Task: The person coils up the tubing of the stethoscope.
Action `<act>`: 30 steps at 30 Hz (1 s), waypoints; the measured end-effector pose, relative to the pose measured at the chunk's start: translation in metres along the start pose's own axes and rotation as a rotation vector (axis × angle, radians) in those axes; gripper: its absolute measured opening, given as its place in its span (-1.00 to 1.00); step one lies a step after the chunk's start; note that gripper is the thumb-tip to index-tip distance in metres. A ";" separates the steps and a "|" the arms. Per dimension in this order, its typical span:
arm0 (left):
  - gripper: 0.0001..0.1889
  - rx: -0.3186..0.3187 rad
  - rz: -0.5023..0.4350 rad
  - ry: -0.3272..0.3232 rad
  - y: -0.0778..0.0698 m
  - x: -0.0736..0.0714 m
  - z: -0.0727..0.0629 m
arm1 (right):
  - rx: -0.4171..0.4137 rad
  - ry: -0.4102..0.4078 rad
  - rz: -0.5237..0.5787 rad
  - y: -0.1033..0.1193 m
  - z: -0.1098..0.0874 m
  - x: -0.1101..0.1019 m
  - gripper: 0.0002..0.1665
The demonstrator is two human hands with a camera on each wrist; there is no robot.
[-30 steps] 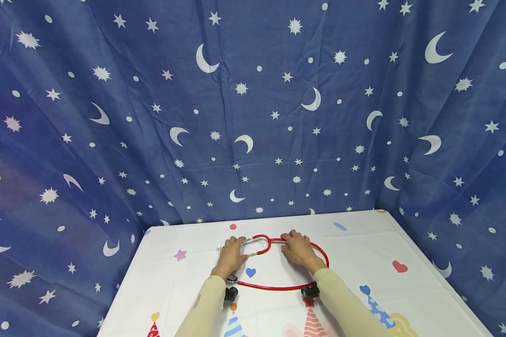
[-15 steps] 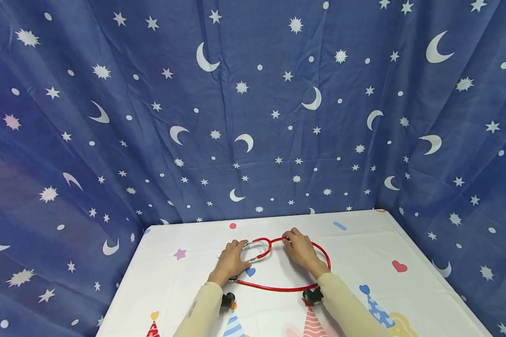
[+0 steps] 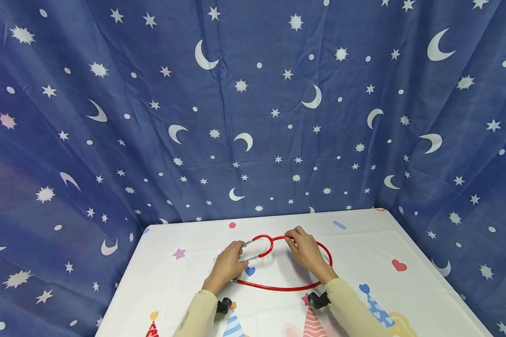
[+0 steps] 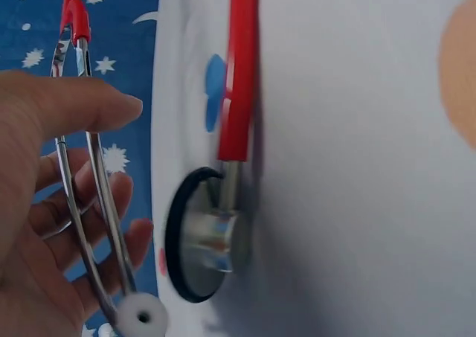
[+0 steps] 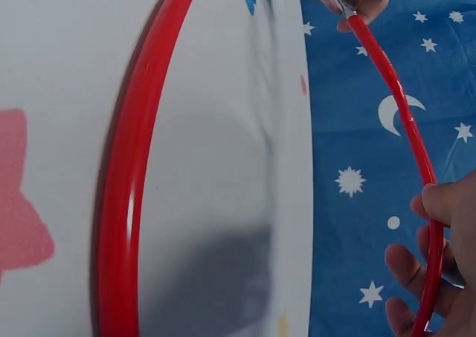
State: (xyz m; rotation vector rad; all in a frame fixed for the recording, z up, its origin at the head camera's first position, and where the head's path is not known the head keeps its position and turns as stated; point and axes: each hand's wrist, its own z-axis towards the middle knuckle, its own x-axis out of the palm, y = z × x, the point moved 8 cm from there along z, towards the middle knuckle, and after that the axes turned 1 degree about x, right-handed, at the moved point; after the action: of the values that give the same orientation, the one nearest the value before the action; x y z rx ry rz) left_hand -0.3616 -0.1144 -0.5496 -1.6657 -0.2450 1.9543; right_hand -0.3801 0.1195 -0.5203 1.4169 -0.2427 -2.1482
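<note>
A red stethoscope (image 3: 278, 289) lies in a loop between both hands. My left hand (image 3: 226, 264) holds its metal ear tubes (image 4: 106, 196), thumb on one side and curled fingers behind them in the left wrist view. A white ear tip (image 4: 131, 316) shows below those fingers. Beside it, the round chest piece (image 4: 197, 240) stands on edge close to the tablecloth; the left wrist hides it in the head view. My right hand (image 3: 307, 252) pinches the red tubing (image 5: 411, 132) beyond the Y-joint, and this stretch is raised, with a shadow below. The tubing's other stretch rests on the cloth.
The table (image 3: 354, 248) wears a white cloth printed with stars, hearts and party hats. A dark blue curtain (image 3: 253, 117) with moons and stars hangs behind and at both sides. Black wrist cameras (image 3: 318, 300) sit under the forearms.
My right hand has risen slightly and shifted right with the pinched tubing. My left hand has drawn a little left and nearer, and its wrist now covers the chest piece.
</note>
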 end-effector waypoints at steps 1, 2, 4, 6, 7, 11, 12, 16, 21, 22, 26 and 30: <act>-0.52 0.007 -0.012 -0.003 -0.002 -0.002 0.000 | 0.001 -0.003 0.003 0.000 -0.001 -0.002 -0.90; -0.53 0.016 -0.023 -0.007 -0.003 -0.004 -0.001 | 0.002 -0.005 0.008 0.000 -0.001 -0.003 -0.90; -0.54 0.026 -0.044 -0.011 -0.006 -0.007 -0.003 | 0.009 0.004 0.014 0.000 -0.002 -0.005 -0.89; -0.54 0.029 -0.071 -0.005 -0.008 -0.009 -0.005 | 0.010 0.001 0.020 0.000 -0.003 -0.008 -0.88; -0.53 0.028 -0.083 0.000 -0.009 -0.010 -0.007 | 0.005 -0.004 0.025 0.000 -0.004 -0.009 -0.88; -0.49 0.033 -0.148 0.014 -0.014 -0.013 -0.014 | -0.032 -0.051 0.027 0.003 -0.009 -0.017 -0.90; -0.48 0.043 -0.161 0.012 -0.015 -0.014 -0.015 | -0.039 -0.059 0.027 0.004 -0.010 -0.018 -0.90; -0.42 0.066 -0.221 0.000 -0.017 -0.019 -0.020 | -0.040 -0.057 0.027 0.005 -0.012 -0.022 -0.88; -0.42 0.061 -0.243 -0.007 -0.017 -0.024 -0.025 | -0.025 -0.034 0.036 0.006 -0.017 -0.028 -0.86; -0.42 0.063 -0.245 -0.010 -0.017 -0.025 -0.026 | -0.028 -0.035 0.040 0.006 -0.017 -0.030 -0.85; -0.44 0.072 -0.247 -0.032 -0.017 -0.031 -0.029 | -0.047 -0.040 0.048 0.004 -0.020 -0.036 -0.84; -0.46 0.072 -0.248 -0.052 -0.014 -0.038 -0.034 | -0.048 -0.048 0.033 -0.002 -0.023 -0.042 -0.77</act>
State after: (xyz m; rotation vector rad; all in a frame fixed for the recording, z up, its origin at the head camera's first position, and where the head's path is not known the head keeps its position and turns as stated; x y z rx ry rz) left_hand -0.3222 -0.1290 -0.5179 -1.4650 -0.3778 1.8000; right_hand -0.3482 0.1471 -0.4974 1.3267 -0.2288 -2.1487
